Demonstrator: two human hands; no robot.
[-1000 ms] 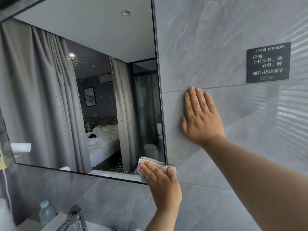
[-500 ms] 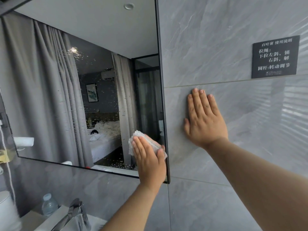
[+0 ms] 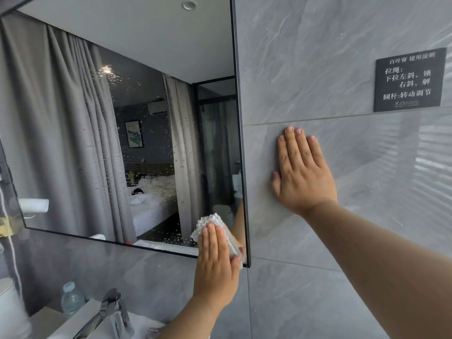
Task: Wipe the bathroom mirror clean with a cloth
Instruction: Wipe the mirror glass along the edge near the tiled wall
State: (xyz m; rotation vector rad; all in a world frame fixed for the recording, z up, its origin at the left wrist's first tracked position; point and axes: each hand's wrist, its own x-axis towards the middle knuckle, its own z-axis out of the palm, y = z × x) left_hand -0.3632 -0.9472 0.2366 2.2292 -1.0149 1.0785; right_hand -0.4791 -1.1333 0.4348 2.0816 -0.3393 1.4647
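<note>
Seeing the left hand [image 3: 216,263] sitting lower than half a second ago: back then it was working the glass partway up the right edge, now it's pressing the cloth [image 3: 215,230] into the bottom right corner of the mirror [image 3: 97,133], heel of the hand hanging below the bottom frame over the grey tile. That's roughly where it was a second ago, so it's reading as an up-and-down stroke along that edge. Right hand [image 3: 303,172] is holding the same spot as before, lying flat on the wall tile [image 3: 318,57] just right of the mirror frame, fingers straight and close together, thumb out toward the frame, gripping nothing. Cloth is white, folded, waffle-textured; it's lying between the left palm and the glass, with the folded top edge sticking out above the fingertips and a strip showing on the right side of the hand next to the frame. Left fingers [image 3: 212,241] are lying straight and side by side on top of it, pressing rather than curling round it; thumb is sitting at the cloth's lower right edge. Glass left of the cloth is showing plenty of speckled droplets, thickest over the reflected bed and dark wall. Black sign [image 3: 409,79] with white text is hanging on the wall upper right, well apart from both hands. Tap [image 3: 107,311] and a small water bottle [image 3: 72,298] are sitting on the worktop [image 3: 44,321] lower left.
</note>
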